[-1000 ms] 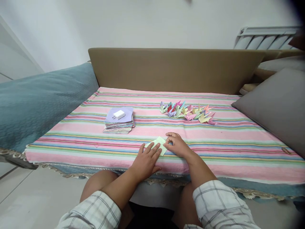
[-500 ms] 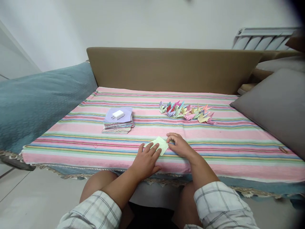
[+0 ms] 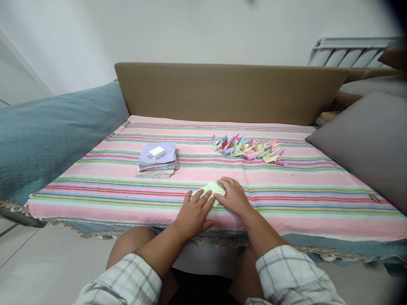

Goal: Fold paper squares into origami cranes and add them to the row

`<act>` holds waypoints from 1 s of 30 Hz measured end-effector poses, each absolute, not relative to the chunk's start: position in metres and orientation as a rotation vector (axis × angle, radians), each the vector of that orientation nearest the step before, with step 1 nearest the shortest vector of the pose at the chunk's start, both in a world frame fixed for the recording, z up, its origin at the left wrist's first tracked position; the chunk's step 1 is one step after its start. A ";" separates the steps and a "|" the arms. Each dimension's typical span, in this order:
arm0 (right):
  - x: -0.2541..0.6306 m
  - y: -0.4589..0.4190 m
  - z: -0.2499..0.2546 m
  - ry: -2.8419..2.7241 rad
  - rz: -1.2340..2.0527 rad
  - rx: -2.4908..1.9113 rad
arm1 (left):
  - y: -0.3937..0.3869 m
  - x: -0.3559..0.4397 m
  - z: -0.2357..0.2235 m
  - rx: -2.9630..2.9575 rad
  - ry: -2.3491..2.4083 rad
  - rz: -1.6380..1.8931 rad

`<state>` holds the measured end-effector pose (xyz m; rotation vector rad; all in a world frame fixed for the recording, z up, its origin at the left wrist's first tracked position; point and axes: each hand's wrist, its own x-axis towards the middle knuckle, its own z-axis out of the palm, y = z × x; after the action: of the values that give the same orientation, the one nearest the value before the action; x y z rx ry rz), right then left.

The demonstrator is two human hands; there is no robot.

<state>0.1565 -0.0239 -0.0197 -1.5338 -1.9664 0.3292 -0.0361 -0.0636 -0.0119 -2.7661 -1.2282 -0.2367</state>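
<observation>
A pale green sheet of folded origami paper (image 3: 211, 187) lies on the striped cloth close in front of me. My left hand (image 3: 194, 212) is laid flat over its left and near part, fingers spread, pressing it down. At the right corner of the paper, my right hand (image 3: 233, 195) has curled fingers, with the thumb on the paper and the index finger beside its upper right edge. Part of that corner is hidden behind the hand. Beyond my hands stands a group of several colourful paper cranes (image 3: 248, 149).
To the left is a stack of square paper sheets (image 3: 157, 169), topped by a white charger plug (image 3: 157, 152). The striped cloth (image 3: 95, 186) covers the seat up to the brown backrest (image 3: 229, 93). A grey cushion (image 3: 365, 140) rests on the right, a blue armrest (image 3: 63, 123) on the left.
My right hand has shifted slightly left, bringing its thumb and fingers further over the right corner of the paper. My left hand and the paper stay nearly in place.
</observation>
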 end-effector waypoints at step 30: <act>0.151 -0.054 -0.014 -2.660 0.265 -1.304 | -0.067 -0.051 -0.013 -2.817 -1.414 -0.353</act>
<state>0.1513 -0.0543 -0.0144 -1.3045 -2.6601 0.2648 -0.0505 -0.0671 -0.0130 -2.8173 -1.4142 -0.3529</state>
